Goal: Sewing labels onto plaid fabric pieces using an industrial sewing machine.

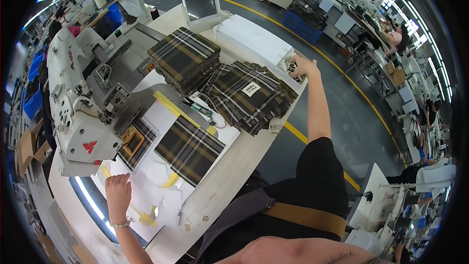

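My right hand (305, 67) reaches to the open end of a long white box (251, 36), its fingers apart at a bunch of small printed labels (289, 65). My left hand (118, 191) rests near the front of a white sewing machine (78, 112), fingers stretched out and nothing visible in them. Beside the machine's head, a brown frame (133, 139) sits over a plaid piece. A dark plaid panel (190, 150) lies flat on the white sheet. Behind it are a neat plaid stack (184, 55) and a looser plaid pile (249, 102) with a white label (251, 89) on top.
Green-handled thread snips (200, 109) lie between the stacks and the panel. A screen (199, 0) stands at the table's back. Yellow tape (168, 105) edges the white sheet. Past the table's right edge are a yellow floor line (351, 181) and other workstations with people.
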Available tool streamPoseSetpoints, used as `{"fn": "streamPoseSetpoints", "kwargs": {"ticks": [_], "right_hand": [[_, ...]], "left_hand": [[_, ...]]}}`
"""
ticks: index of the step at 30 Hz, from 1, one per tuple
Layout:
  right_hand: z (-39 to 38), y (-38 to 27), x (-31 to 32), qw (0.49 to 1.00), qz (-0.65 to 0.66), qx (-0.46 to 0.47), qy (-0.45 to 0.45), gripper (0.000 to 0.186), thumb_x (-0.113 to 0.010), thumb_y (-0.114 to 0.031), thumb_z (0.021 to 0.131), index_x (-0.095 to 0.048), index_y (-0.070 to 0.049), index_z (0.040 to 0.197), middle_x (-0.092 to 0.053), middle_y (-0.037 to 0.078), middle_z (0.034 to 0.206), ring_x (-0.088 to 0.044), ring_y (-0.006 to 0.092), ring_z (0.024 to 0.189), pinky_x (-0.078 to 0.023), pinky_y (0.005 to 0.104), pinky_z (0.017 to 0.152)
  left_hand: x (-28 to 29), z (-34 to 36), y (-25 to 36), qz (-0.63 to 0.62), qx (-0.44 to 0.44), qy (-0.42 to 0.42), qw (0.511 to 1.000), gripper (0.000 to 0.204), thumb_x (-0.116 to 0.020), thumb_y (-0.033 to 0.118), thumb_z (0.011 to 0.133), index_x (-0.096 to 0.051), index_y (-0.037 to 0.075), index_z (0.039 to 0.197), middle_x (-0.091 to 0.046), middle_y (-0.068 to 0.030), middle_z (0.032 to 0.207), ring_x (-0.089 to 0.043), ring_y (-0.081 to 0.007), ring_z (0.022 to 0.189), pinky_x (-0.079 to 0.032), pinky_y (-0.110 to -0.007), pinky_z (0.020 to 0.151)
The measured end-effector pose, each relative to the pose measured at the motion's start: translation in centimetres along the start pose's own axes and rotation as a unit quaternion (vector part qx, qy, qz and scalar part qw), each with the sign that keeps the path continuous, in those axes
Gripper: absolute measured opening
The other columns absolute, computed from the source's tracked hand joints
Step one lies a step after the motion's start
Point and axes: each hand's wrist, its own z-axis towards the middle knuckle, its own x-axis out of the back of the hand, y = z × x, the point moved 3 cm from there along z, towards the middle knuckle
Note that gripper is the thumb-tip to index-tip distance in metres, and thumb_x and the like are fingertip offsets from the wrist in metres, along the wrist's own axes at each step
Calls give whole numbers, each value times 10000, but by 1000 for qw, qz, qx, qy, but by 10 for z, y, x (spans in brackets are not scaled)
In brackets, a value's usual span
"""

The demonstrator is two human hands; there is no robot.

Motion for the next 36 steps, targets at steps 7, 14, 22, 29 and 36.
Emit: {"fn": "streamPoseSetpoints", "kwargs": {"ticks": [7, 14, 22, 29, 36], "right_hand": [[11, 1, -18, 998, 8, 0, -59, 804, -816, -202, 584, -434, -220, 1292, -489, 71, 1344, -481, 297, 1266, -142, 652, 1098], [16, 5, -16, 997, -11, -6, -81, 802, -820, -209, 605, -421, -215, 1301, -480, 121, 1318, -529, 332, 1194, -251, 603, 1088], [31, 4, -28, 985, -48, 103, -130, 628, -779, -174, 634, -562, 9, 1193, -659, 228, 1096, -634, 329, 1039, -515, 401, 860], [53, 47, -41, 988, 23, 142, 58, 472, -735, -122, 643, -613, 10, 1079, -668, 220, 1055, -637, 387, 984, -503, 409, 845], [-1, 10, 20, 933, 179, 104, 293, 355, -643, -63, 729, -582, 2, 1073, -654, 238, 1011, -622, 404, 1009, -493, 424, 835]], "left_hand": [[7, -13, -6, -6, 3, 56, 998, 205, -650, 24, 786, -676, 44, 989, -686, -98, 915, -619, -278, 879, -452, -398, 868], [12, -26, -18, -16, 47, 77, 996, 182, -646, 28, 803, -684, 48, 980, -686, -97, 915, -615, -281, 872, -447, -397, 848], [-1, -7, 10, -85, -21, 89, 992, 148, -648, 11, 779, -691, 46, 915, -689, -93, 852, -628, -272, 803, -463, -389, 804], [6, -6, 6, -92, -11, 114, 989, 125, -657, 8, 774, -702, 48, 884, -694, -79, 833, -628, -249, 774, -469, -371, 785], [3, -13, 4, -123, 15, 119, 985, 121, -656, 11, 787, -715, 46, 887, -704, -71, 830, -644, -236, 794, -475, -361, 795]]}}
